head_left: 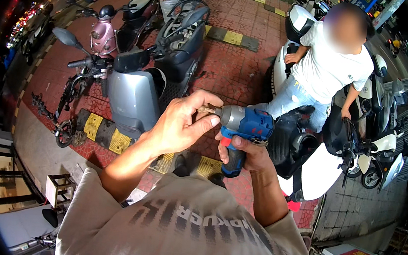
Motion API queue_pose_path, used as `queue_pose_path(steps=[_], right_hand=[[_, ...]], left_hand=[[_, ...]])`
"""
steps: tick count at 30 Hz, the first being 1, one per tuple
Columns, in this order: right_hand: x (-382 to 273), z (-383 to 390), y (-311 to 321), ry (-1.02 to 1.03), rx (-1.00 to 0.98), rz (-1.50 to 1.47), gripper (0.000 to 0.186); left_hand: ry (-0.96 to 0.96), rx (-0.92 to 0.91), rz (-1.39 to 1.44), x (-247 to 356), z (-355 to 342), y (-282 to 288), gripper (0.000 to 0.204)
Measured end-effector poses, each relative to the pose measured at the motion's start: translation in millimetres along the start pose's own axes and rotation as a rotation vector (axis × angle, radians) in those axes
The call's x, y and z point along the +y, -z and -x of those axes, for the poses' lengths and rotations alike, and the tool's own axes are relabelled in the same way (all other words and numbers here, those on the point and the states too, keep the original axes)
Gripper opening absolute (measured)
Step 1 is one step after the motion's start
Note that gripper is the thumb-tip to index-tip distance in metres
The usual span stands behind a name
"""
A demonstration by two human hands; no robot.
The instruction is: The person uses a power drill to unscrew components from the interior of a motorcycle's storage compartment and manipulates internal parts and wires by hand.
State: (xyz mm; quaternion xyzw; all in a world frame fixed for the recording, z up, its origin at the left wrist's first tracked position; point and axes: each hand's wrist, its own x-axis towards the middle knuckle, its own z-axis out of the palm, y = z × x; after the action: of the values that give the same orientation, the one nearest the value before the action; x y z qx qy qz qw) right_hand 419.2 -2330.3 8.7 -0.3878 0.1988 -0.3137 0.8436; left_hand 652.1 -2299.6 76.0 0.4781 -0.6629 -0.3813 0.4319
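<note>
A blue and black cordless drill driver [250, 121] with a grey nose is held in front of my chest, its nose toward the left. My right hand [250, 152] wraps round its grip below the body. At the nose, my left hand [187, 123] pinches a small brass-coloured bit [209, 109] between thumb and fingers. The bit's end sits at the tool's tip; whether it is fully seated I cannot tell.
A silver-grey scooter [134, 102] stands left of my hands, a pink scooter [103, 35] beyond it. To the right, a person in a white shirt [334, 67] sits by a white and black scooter [312, 172]. Yellow and black kerb ramps [233, 38] lie on red paving.
</note>
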Motion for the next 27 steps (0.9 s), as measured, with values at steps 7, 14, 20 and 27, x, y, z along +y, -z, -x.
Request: queue_pose_path(steps=[7, 14, 20, 27], right_hand=[[-4.0, 8.4, -2.6, 0.062, 0.034, 0.007, 0.044], [1.7, 20.5, 9.6, 0.008, 0.021, -0.017, 0.042], [1.9, 29.8, 7.2, 0.047, 0.085, -0.004, 0.044], [7.4, 39.2, 14.4, 0.055, 0.123, -0.011, 0.042]], left_hand=[[-0.077, -0.046, -0.125, 4.9, -3.9, -4.8, 0.020], [-0.133, -0.108, -0.182, 5.2, -5.5, -11.3, 0.019], [-0.040, -0.156, -0.159, 5.1, -5.2, -22.3, 0.020], [-0.104, -0.101, -0.015, -6.4, -6.0, -31.6, 0.028]])
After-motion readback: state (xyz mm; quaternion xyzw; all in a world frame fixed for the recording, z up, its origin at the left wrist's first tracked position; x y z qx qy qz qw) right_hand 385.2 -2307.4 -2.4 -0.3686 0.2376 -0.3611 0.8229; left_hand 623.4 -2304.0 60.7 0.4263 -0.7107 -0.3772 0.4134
